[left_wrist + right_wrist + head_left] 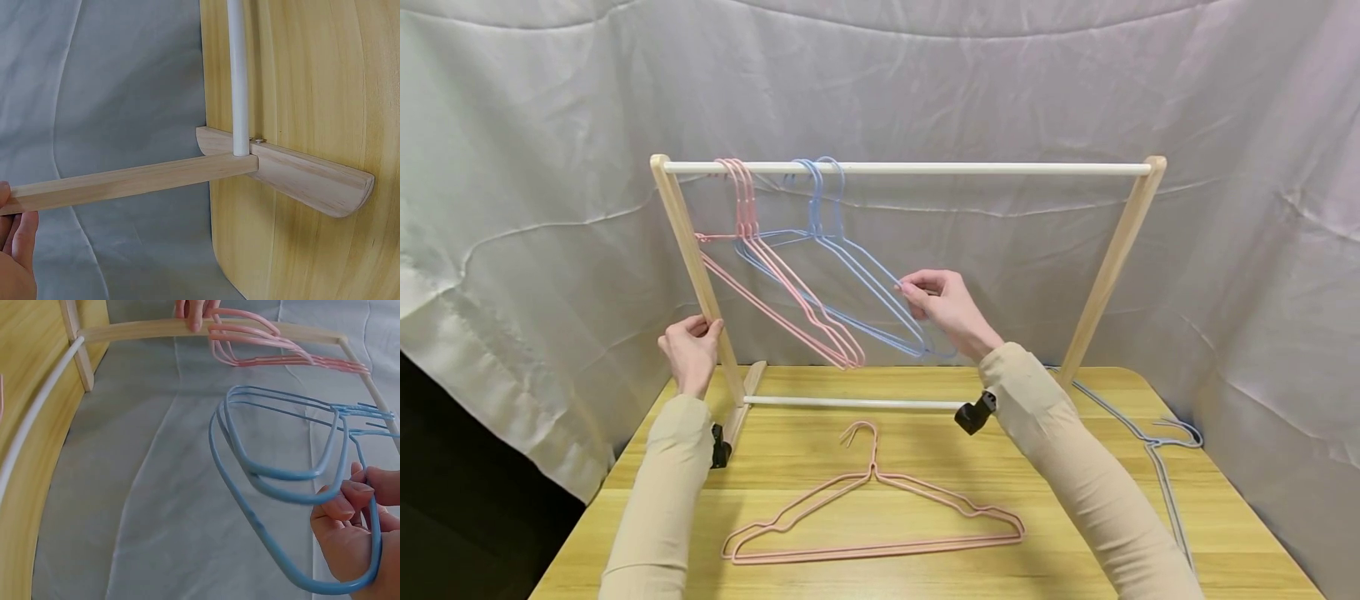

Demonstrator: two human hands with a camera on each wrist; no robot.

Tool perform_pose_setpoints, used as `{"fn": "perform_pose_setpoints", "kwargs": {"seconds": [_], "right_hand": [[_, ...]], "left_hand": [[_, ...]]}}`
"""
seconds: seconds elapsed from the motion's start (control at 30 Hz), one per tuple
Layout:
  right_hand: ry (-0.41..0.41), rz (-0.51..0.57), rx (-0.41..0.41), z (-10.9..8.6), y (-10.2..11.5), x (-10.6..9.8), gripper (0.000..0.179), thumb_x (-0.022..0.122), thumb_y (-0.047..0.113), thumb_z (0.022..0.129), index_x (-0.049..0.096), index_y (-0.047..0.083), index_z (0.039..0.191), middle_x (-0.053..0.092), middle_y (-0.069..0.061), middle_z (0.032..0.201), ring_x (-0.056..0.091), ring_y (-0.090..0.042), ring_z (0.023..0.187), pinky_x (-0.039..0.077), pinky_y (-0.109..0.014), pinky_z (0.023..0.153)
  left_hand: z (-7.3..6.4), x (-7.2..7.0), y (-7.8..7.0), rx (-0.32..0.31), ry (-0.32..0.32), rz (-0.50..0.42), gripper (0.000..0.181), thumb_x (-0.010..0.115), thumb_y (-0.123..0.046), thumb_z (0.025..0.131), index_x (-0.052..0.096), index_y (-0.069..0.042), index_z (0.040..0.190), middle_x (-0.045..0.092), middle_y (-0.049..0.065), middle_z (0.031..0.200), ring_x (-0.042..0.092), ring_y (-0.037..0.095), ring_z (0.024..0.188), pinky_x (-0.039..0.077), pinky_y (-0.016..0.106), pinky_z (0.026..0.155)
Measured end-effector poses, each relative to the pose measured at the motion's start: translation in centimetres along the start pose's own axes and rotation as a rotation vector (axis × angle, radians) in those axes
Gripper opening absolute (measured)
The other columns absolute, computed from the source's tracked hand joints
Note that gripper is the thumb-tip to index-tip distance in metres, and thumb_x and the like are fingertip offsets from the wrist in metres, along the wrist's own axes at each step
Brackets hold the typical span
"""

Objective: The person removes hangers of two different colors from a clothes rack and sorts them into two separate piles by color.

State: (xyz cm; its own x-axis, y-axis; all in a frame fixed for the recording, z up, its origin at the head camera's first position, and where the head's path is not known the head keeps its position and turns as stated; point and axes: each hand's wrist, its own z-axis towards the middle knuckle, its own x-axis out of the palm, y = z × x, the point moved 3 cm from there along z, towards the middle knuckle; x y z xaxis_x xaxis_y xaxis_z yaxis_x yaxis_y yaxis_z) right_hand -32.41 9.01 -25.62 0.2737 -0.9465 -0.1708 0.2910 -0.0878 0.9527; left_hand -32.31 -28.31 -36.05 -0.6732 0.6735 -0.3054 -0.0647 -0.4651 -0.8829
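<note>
In the head view, my right hand (953, 310) pinches the sloping arm of the outermost blue hanger (871, 258) between thumb and fingers. That hanger's hook is over the white top rail (985, 168). Other blue hangers (867, 283) hang just left of it, and the right wrist view shows the held hanger (275, 550) tilted apart from them. My left hand (690, 354) grips the left wooden post (683, 233) of the rack; its thumb and fingers lie on either side of it. Several pink hangers (793, 287) hang together between that post and the blue ones.
Flat on the wooden table (820, 450) lie pink hangers (951, 493), in front of the rack's lower white rail (857, 402). Grey-blue hangers (1161, 467) lie at the table's right side. The right post (1112, 258) stands beyond my right arm. Grey cloth (925, 92) hangs behind.
</note>
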Motion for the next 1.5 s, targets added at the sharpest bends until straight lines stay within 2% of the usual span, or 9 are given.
{"fn": "perform_pose_setpoints", "kwargs": {"seconds": [0.33, 0.47, 0.57, 0.77, 0.83, 1.07, 1.17, 1.3, 1.5], "right_hand": [[-0.066, 0.066, -0.047, -0.6, 0.3, -1.0, 0.008, 0.064, -0.001, 0.092, 0.069, 0.004, 0.096, 0.063, 0.008, 0.071, 0.048, -0.007, 0.061, 0.041, -0.022, 0.061], [-0.088, 0.104, -0.073, -0.8, 0.4, -1.3, 0.008, 0.065, -0.004, 0.090, 0.068, 0.000, 0.097, 0.065, 0.007, 0.073, 0.049, -0.007, 0.061, 0.041, -0.021, 0.060], [-0.109, 0.097, -0.080, -1.2, 0.4, -1.6, 0.007, 0.067, -0.001, 0.091, 0.067, -0.001, 0.097, 0.066, 0.008, 0.074, 0.050, -0.007, 0.062, 0.042, -0.020, 0.061], [-0.139, 0.066, -0.080, -1.9, -0.1, -2.0, 0.007, 0.069, 0.004, 0.091, 0.069, 0.011, 0.093, 0.067, 0.012, 0.075, 0.054, -0.003, 0.066, 0.045, -0.019, 0.063], [-0.148, 0.072, -0.095, -2.0, -0.2, -2.2, 0.008, 0.069, 0.003, 0.091, 0.069, 0.011, 0.093, 0.067, 0.012, 0.075, 0.055, -0.003, 0.066, 0.046, -0.019, 0.063], [-0.188, 0.106, -0.159, -2.6, -0.4, -2.7, 0.007, 0.069, 0.000, 0.090, 0.070, -0.002, 0.097, 0.067, 0.011, 0.075, 0.057, -0.003, 0.067, 0.046, -0.018, 0.063], [-0.203, 0.116, -0.170, -3.0, -0.7, -3.0, 0.006, 0.068, -0.001, 0.090, 0.071, 0.002, 0.094, 0.066, 0.011, 0.075, 0.055, -0.003, 0.066, 0.045, -0.018, 0.062], [-0.213, 0.121, -0.168, -3.6, -1.2, -3.4, 0.013, 0.068, 0.000, 0.091, 0.070, 0.012, 0.090, 0.066, 0.011, 0.075, 0.054, -0.003, 0.066, 0.046, -0.018, 0.062], [-0.232, 0.136, -0.176, -4.4, -2.1, -3.8, 0.011, 0.069, 0.000, 0.090, 0.071, 0.011, 0.090, 0.066, 0.010, 0.075, 0.054, -0.004, 0.065, 0.047, -0.017, 0.064]], "left_hand": [[-0.1, -0.1, 0.0, -0.018, 0.009, 0.002, 0.032, 0.070, -0.020, 0.094, 0.073, 0.004, 0.115, 0.072, 0.027, 0.115, 0.040, 0.035, 0.124, 0.030, 0.048, 0.104], [-0.1, -0.1, 0.0, -0.021, 0.006, 0.005, 0.032, 0.070, -0.020, 0.094, 0.073, 0.003, 0.115, 0.072, 0.026, 0.115, 0.041, 0.035, 0.123, 0.030, 0.048, 0.104], [-0.1, -0.1, 0.0, -0.023, 0.005, 0.005, 0.032, 0.070, -0.020, 0.094, 0.073, 0.003, 0.115, 0.072, 0.026, 0.115, 0.041, 0.035, 0.123, 0.030, 0.048, 0.104], [0.0, -0.1, 0.0, -0.024, 0.005, -0.002, 0.032, 0.070, -0.020, 0.094, 0.073, 0.004, 0.115, 0.071, 0.026, 0.116, 0.040, 0.035, 0.125, 0.030, 0.048, 0.105], [0.0, -0.1, 0.0, -0.023, 0.005, -0.005, 0.032, 0.070, -0.020, 0.094, 0.073, 0.004, 0.116, 0.071, 0.026, 0.116, 0.040, 0.035, 0.125, 0.029, 0.048, 0.105], [0.1, -0.1, 0.1, -0.015, 0.001, -0.012, 0.032, 0.071, -0.019, 0.094, 0.073, 0.004, 0.115, 0.071, 0.027, 0.115, 0.040, 0.036, 0.125, 0.029, 0.048, 0.105], [0.1, -0.1, 0.1, -0.009, 0.001, -0.010, 0.032, 0.071, -0.019, 0.094, 0.073, 0.004, 0.115, 0.072, 0.027, 0.115, 0.041, 0.036, 0.125, 0.028, 0.048, 0.104], [0.0, 0.0, 0.0, -0.006, 0.001, -0.004, 0.032, 0.070, -0.020, 0.094, 0.073, 0.004, 0.115, 0.072, 0.026, 0.115, 0.041, 0.036, 0.124, 0.028, 0.048, 0.104], [0.0, 0.0, 0.0, -0.006, -0.003, -0.003, 0.032, 0.070, -0.020, 0.094, 0.073, 0.004, 0.115, 0.072, 0.027, 0.115, 0.041, 0.036, 0.124, 0.029, 0.048, 0.105]]}}
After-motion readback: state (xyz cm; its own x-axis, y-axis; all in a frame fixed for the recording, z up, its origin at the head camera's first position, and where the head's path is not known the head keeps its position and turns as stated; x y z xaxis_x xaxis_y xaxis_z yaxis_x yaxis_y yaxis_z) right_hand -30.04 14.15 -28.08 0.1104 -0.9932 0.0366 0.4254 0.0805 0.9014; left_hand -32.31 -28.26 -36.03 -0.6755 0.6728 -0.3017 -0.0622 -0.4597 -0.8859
